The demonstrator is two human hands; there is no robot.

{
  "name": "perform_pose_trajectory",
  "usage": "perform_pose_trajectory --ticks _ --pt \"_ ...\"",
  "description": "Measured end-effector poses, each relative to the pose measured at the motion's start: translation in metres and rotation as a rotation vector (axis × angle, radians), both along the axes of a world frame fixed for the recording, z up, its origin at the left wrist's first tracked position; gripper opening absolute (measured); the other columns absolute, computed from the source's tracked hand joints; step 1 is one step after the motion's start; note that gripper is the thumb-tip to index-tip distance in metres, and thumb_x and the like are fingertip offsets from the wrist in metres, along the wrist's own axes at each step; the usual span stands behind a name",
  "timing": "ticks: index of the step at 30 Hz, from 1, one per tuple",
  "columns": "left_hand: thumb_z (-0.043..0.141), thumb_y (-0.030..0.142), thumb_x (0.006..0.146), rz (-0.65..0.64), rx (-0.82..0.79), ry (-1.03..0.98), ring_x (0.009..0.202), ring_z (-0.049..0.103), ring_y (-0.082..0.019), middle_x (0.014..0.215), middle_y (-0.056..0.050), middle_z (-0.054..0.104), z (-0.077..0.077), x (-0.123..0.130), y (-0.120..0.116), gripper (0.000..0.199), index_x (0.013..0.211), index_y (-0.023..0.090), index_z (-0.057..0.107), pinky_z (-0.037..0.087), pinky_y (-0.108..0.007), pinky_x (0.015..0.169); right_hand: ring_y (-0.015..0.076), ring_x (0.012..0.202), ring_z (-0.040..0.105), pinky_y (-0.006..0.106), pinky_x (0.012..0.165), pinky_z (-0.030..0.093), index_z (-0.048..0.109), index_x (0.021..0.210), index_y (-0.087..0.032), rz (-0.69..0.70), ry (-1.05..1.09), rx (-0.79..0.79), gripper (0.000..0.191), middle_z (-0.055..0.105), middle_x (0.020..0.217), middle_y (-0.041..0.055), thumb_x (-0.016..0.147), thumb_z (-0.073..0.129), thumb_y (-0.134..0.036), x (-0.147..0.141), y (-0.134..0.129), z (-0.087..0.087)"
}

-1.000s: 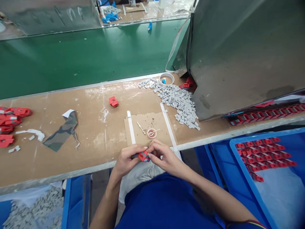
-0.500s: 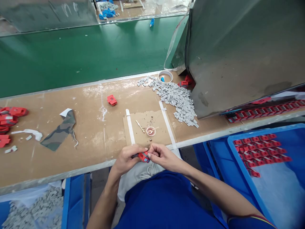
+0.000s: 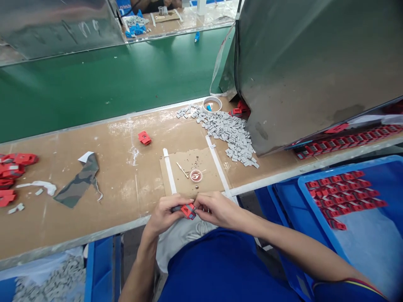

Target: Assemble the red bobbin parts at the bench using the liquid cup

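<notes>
My left hand [image 3: 164,214] is closed around a small red and grey plastic part [image 3: 188,211], held just off the near table edge above my lap. The fingers of my right hand [image 3: 214,207] are pinched together at the part's right end. Whether a tiny piece sits between those right fingertips is hidden. Just beyond my hands, a small round cup [image 3: 196,176] of reddish stuff with a thin stick in it stands on a taped-down cardboard sheet [image 3: 209,184]. A short white stick [image 3: 182,170] lies left of the cup.
Loose grey tiles [image 3: 229,132] spread at the right, beside a tape roll [image 3: 212,105]. One red part [image 3: 145,138] lies left of centre; more red parts [image 3: 12,170] and a camouflage scrap [image 3: 77,182] lie farther left. A blue tray [image 3: 304,184] holds rows of red parts. A metal housing [image 3: 315,71] overhangs the right.
The part has turned slightly in my left hand, and my right fingers have shifted a little along its end. The camera view has tilted up, showing a person's arms across the green divider.
</notes>
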State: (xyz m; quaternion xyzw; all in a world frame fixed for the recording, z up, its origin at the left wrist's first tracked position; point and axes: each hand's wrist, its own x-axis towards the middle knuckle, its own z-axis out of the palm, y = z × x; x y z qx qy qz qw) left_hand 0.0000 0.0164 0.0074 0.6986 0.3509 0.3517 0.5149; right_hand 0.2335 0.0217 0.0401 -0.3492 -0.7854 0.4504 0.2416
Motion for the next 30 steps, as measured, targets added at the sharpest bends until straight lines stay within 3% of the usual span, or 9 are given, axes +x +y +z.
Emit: perform_pose_trajectory --ticks 4,8,11,15,18,22,26,30 --pt "0.074 0.039 0.092 0.006 0.002 0.006 0.076 0.072 -0.019 0.084 -0.011 0.078 0.002 -0.001 -0.002 0.028 0.109 0.017 0.08 0.055 -0.029 0.071 0.0125 0.059 0.056 0.021 0.055 0.04 0.062 0.083 -0.02 -0.004 0.001 0.021 0.013 0.063 0.072 -0.0004 0.094 0.058 -0.014 -0.002 0.0 -0.001" --pt "0.075 0.037 0.092 0.101 -0.024 -0.06 0.077 0.071 -0.019 0.087 -0.011 0.078 0.0 0.001 -0.004 0.028 0.111 0.017 0.079 0.055 -0.028 0.071 0.0142 0.064 0.057 0.023 0.059 0.044 0.063 0.085 -0.02 -0.002 0.02 0.056 0.016 0.064 0.075 0.0014 0.099 0.056 -0.02 -0.003 0.007 0.007" --pt "0.076 0.033 0.091 0.192 0.041 -0.174 0.083 0.071 -0.018 0.094 -0.01 0.079 -0.004 0.003 -0.007 0.026 0.114 0.021 0.078 0.055 -0.028 0.077 0.0142 0.069 0.06 0.024 0.062 0.048 0.066 0.097 -0.019 -0.101 0.07 -0.093 0.012 0.065 0.081 0.0026 0.1 0.059 -0.029 -0.011 0.006 0.011" --pt "0.075 0.029 0.092 0.279 0.013 -0.305 0.104 0.072 -0.022 0.112 -0.012 0.077 -0.008 0.004 -0.019 0.023 0.114 0.023 0.074 0.057 -0.032 0.088 0.0191 0.094 0.071 0.03 0.078 0.06 0.06 0.122 -0.02 -0.243 0.296 -0.4 0.035 0.071 0.107 0.0092 0.098 0.065 -0.045 -0.031 -0.012 0.001" --pt "0.072 0.029 0.094 0.335 0.002 -0.3 0.115 0.068 -0.024 0.124 -0.014 0.07 -0.005 0.003 -0.029 0.02 0.113 0.022 0.071 0.058 -0.034 0.092 0.0207 0.105 0.072 0.036 0.092 0.061 0.061 0.126 -0.022 -0.266 0.419 -0.514 0.038 0.071 0.115 0.0101 0.097 0.066 -0.047 -0.039 -0.026 -0.007" --pt "0.078 0.028 0.089 0.283 -0.006 -0.192 0.124 0.064 -0.027 0.134 -0.015 0.064 0.01 0.005 -0.037 0.028 0.114 0.023 0.07 0.057 -0.038 0.098 0.0204 0.105 0.071 0.034 0.09 0.063 0.067 0.124 -0.024 -0.371 0.378 -0.319 0.033 0.066 0.115 0.0097 0.096 0.07 -0.041 -0.031 -0.034 -0.005" --pt "0.068 0.019 0.094 0.323 -0.015 -0.151 0.112 0.069 -0.023 0.119 -0.012 0.071 0.032 0.018 -0.035 0.009 0.103 0.02 0.071 0.056 -0.037 0.097 0.0191 0.099 0.07 0.032 0.085 0.065 0.069 0.124 -0.026 -0.384 0.302 -0.111 0.029 0.064 0.108 0.0083 0.096 0.071 -0.034 -0.018 -0.032 0.003" --pt "0.068 0.009 0.09 0.38 0.028 -0.069 0.111 0.07 -0.02 0.115 -0.009 0.073 0.047 0.034 -0.03 0.014 0.097 0.02 0.072 0.055 -0.032 0.097 0.018 0.095 0.068 0.03 0.081 0.064 0.067 0.126 -0.028 -0.4 0.284 0.015 0.029 0.062 0.106 0.0068 0.097 0.069 -0.031 -0.01 -0.028 0.005"
